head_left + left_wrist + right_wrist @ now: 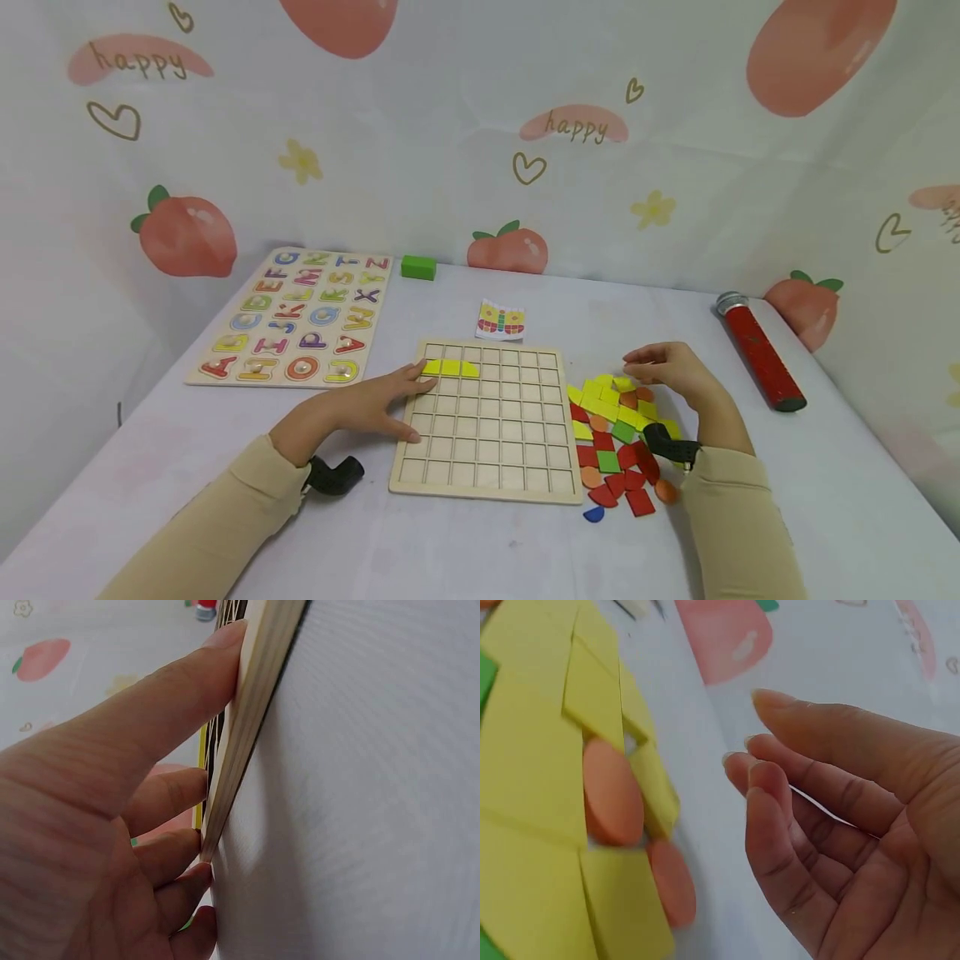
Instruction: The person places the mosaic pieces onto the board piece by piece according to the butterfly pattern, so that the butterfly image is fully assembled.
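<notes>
A square wooden grid board point(487, 417) lies flat on the table, with several yellow pieces point(451, 367) in its upper left cells. My left hand point(367, 408) rests on the board's left edge; in the left wrist view its thumb and fingertips touch the wooden rim point(251, 705). My right hand point(671, 371) hovers at the far side of a pile of flat coloured pieces point(607, 400), its fingers loosely bent. Nothing sits between its thumb and fingers in the right wrist view, where yellow pieces point(532, 742) and orange discs point(613, 791) lie beside it.
Behind the board stands a small picture card point(501, 321) of a butterfly pattern. An alphabet puzzle board point(300, 321) lies at the left, a green block point(418, 267) at the back. To the right is a red microphone point(761, 354). A printed cloth hangs behind the table.
</notes>
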Demonstrator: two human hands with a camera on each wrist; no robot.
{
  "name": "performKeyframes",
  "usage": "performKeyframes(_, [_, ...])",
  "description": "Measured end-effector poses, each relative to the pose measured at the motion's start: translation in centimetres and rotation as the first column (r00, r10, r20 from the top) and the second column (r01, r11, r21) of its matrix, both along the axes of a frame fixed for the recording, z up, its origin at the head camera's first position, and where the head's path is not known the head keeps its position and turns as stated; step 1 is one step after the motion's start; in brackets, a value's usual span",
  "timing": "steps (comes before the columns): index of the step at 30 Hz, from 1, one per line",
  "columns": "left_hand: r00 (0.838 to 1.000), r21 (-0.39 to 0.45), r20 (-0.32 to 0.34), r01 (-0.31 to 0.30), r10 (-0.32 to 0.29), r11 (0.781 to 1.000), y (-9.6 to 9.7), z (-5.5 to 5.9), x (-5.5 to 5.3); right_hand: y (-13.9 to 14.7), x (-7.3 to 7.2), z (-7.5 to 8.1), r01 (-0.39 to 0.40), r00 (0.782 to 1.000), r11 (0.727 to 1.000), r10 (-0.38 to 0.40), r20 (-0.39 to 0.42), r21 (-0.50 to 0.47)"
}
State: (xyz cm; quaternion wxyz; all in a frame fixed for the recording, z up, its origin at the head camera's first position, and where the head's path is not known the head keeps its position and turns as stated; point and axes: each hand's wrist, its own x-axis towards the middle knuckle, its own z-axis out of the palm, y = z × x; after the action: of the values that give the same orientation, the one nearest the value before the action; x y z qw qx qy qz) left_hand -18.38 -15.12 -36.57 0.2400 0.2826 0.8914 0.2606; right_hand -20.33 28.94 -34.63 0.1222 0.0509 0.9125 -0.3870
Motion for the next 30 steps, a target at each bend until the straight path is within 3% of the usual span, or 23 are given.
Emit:
performKeyframes(15, [1.0,-0.023,0.002,-0.013,0.013,1.0,0.0,-0.1,0.0,3.1,0.7,-1.9,-0.003,0.997,0.999,0.006,0.074,-0.048])
performKeyframes(30, [1.0,-0.017,-0.004,-0.004,0.004,1.0,0.0,0.0,0.0,2.9,0.6,-2.1,-0.045,0.997,0.998,0.042,0.07,0.035])
